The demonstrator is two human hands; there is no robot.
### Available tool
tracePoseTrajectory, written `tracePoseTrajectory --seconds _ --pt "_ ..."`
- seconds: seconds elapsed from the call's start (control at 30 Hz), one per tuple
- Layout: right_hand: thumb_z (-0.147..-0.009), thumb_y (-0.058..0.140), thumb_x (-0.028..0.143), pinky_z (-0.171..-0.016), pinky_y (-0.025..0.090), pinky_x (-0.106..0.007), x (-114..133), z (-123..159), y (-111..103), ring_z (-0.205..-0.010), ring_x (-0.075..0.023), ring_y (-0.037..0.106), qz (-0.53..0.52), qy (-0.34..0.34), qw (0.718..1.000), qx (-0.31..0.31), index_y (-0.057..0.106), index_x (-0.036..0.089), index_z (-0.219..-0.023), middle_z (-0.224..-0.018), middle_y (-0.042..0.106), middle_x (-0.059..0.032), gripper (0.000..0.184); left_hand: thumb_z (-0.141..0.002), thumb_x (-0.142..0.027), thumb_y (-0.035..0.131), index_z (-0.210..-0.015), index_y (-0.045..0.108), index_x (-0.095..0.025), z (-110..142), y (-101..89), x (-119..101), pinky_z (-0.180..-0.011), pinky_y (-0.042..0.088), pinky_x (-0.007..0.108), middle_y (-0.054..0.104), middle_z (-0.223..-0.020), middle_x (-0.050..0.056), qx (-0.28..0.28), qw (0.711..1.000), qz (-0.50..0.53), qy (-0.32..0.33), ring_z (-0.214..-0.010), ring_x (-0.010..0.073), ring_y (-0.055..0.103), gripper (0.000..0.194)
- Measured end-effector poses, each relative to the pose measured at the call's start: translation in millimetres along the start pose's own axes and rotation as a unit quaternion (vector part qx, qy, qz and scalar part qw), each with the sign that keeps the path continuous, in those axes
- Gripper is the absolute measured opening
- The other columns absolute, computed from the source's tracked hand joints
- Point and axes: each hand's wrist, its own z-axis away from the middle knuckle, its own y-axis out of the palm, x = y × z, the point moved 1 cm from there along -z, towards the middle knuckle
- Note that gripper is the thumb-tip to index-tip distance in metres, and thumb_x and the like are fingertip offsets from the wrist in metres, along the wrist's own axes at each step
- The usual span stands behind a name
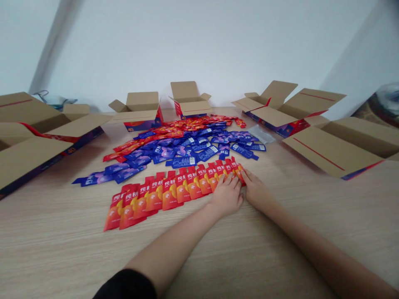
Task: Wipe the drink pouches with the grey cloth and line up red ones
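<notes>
A row of overlapping red-and-orange pouches (170, 189) runs slantwise across the table, their printed fronts facing up. My left hand (228, 195) rests palm down at the right end of this row, fingers stretched out and slightly apart over the lower part of the pouches. Beside it, my right hand (254, 187) has its fingers closed at the right edge of the last red pouch (238, 169); its thumb is hard to make out. Just beyond the row lies a loose heap of blue pouches (183, 161), with more red pouches (174, 128) behind them.
Open cardboard boxes stand around the heap: a large left box (37, 141), two at the back (140, 114) (188, 104), and others at the right (283, 112) (352, 141). A clear plastic bag (261, 134) lies by the blue pouches. A white wall (205, 45) rises behind the wooden table (77, 257).
</notes>
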Motion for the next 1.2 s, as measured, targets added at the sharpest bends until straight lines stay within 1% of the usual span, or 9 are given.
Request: tracePoseTrajectory --seconds 0.1,0.23,0.47,0.57,0.67,0.83,1.0,1.1,1.2 --pt "-0.076 0.041 0.009 -0.105 0.040 -0.043 -7 3 6 -0.131 -0.0284 0.043 0.001 0.009 1.000 0.009 0.041 0.005 -0.141 -0.143 0.046 -0.0194 0.065 -0.094 -0.040 0.034 -0.139 0.044 -0.010 0 1.4 0 -0.112 0.027 0.051 0.042 -0.147 0.011 -0.001 1.000 0.004 -0.002 -0.139 0.0299 0.029 0.054" --pt "-0.078 0.041 0.012 -0.103 0.040 -0.042 -10 3 3 -0.124 -0.0287 0.050 0.004 0.009 0.999 0.031 0.049 0.006 -0.136 -0.142 0.049 -0.0187 0.058 -0.094 -0.040 0.035 -0.142 0.037 -0.008 1 3.1 0 -0.113 0.025 0.049 0.037 -0.150 0.014 0.000 1.000 0.007 -0.009 -0.139 0.0289 0.029 0.058" --pt "-0.076 0.042 0.012 -0.093 0.046 -0.036 -30 -10 -20 -0.106 -0.0233 0.062 -0.088 0.030 0.996 0.006 0.057 0.019 -0.130 -0.126 0.065 -0.0078 0.056 -0.094 -0.041 0.039 -0.145 0.033 -0.011 -1 -10.4 -4 -0.113 0.023 0.050 0.028 -0.154 0.016 -0.033 0.999 -0.012 -0.016 -0.140 0.0322 0.028 0.059" --pt "-0.086 0.037 0.018 -0.082 0.050 -0.035 -52 -49 -29 -0.086 -0.0216 0.067 -0.108 0.083 0.991 0.007 0.049 0.018 -0.136 -0.109 0.072 -0.0081 0.052 -0.096 -0.042 0.035 -0.143 0.037 -0.014 -10 -11.8 -8 -0.114 0.020 0.050 0.028 -0.155 0.012 -0.052 0.998 -0.015 0.017 -0.142 0.0313 0.024 0.055" --pt "-0.093 0.027 0.020 -0.085 0.048 -0.033 -57 -106 -24 -0.093 -0.0197 0.065 -0.110 0.055 0.992 0.042 0.043 0.017 -0.140 -0.112 0.070 -0.0092 0.050 -0.097 -0.042 0.033 -0.143 0.039 -0.016 -17 -4.9 -10 -0.114 0.021 0.050 0.034 -0.152 0.009 -0.025 0.999 -0.011 0.032 -0.140 0.0299 0.027 0.053" --pt "-0.090 0.043 0.052 -0.108 0.031 -0.042 -33 -178 23 -0.135 -0.0289 0.037 -0.093 -0.015 0.988 0.121 0.041 0.022 -0.143 -0.149 0.040 -0.0131 0.061 -0.098 -0.044 0.028 -0.144 0.038 -0.015 -17 3.9 -7 -0.112 0.024 0.052 0.039 -0.150 0.007 0.001 0.999 0.033 0.029 -0.137 0.0310 0.033 0.055" --pt "-0.093 0.021 0.060 -0.112 0.018 -0.052 -28 -214 64 -0.143 -0.0306 0.023 -0.039 -0.006 0.985 0.168 0.034 0.028 -0.147 -0.159 0.020 -0.0116 0.064 -0.097 -0.045 0.025 -0.144 0.037 -0.012 -16 8.3 -7 -0.111 0.024 0.055 0.039 -0.150 0.009 -0.002 0.998 0.045 0.031 -0.136 0.0334 0.033 0.058" --pt "-0.095 0.015 0.054 -0.109 0.022 -0.056 -32 -237 65 -0.140 -0.0309 0.028 -0.010 0.008 0.987 0.158 0.036 0.021 -0.145 -0.156 0.025 -0.0181 0.063 -0.097 -0.044 0.024 -0.144 0.037 -0.012 -17 9.7 -9 -0.109 0.028 0.056 0.041 -0.149 0.009 -0.001 0.999 0.026 0.032 -0.135 0.0334 0.035 0.059" --pt "-0.094 0.025 0.049 -0.101 0.031 -0.060 -28 -258 48 -0.131 -0.0326 0.043 0.003 0.002 0.991 0.135 0.048 0.021 -0.137 -0.147 0.040 -0.0208 0.056 -0.097 -0.046 0.026 -0.141 0.044 -0.015 -15 -1.6 -10 -0.109 0.033 0.052 0.044 -0.147 0.005 -0.018 0.999 -0.018 0.036 -0.134 0.0305 0.038 0.057"
